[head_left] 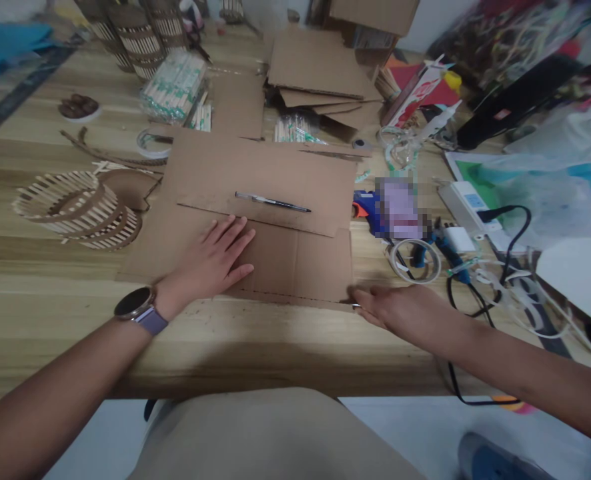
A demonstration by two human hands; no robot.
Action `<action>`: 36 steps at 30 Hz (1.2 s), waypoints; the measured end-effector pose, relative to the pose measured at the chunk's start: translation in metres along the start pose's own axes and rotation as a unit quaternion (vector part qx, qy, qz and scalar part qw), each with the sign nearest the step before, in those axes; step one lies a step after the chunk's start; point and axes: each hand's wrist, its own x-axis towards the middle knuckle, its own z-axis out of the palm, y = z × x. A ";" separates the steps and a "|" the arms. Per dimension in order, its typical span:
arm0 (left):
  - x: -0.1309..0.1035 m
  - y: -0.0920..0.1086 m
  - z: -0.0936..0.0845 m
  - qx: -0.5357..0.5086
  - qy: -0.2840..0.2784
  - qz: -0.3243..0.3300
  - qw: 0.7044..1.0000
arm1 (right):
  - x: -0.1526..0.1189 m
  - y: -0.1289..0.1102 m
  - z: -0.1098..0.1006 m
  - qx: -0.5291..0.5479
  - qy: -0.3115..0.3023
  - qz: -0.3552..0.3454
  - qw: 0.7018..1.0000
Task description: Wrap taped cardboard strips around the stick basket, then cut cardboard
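Note:
My left hand [220,257] lies flat with its fingers spread on brown cardboard [265,160]. A smaller cardboard piece [300,263] is at the front, beside those fingers. At its front right corner, my right hand [383,308] is closed around something small with a thin shiny tip; most of it is hidden in the fingers. A black and clear pen [273,202] rests on the cardboard beyond my left hand.
Slatted baskets [78,210] stand at the left. A tape roll [415,261], pliers [450,253], a power strip [468,207] and black cable [510,247] lie at the right. Packed sticks [175,87] and stacked cardboard [320,67] are at the back.

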 end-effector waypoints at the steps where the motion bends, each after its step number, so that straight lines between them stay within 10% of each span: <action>1: 0.000 0.000 -0.001 0.003 -0.001 0.000 1.000 | -0.001 0.001 0.000 -0.002 -0.010 -0.005 1.000; 27: 0.000 0.002 0.003 0.018 0.022 0.007 1.000 | -0.039 0.034 0.028 -0.006 -0.026 0.022 0.999; 36: 0.000 0.002 0.007 -0.007 0.041 0.007 0.999 | -0.002 -0.023 -0.026 0.011 0.005 0.059 0.998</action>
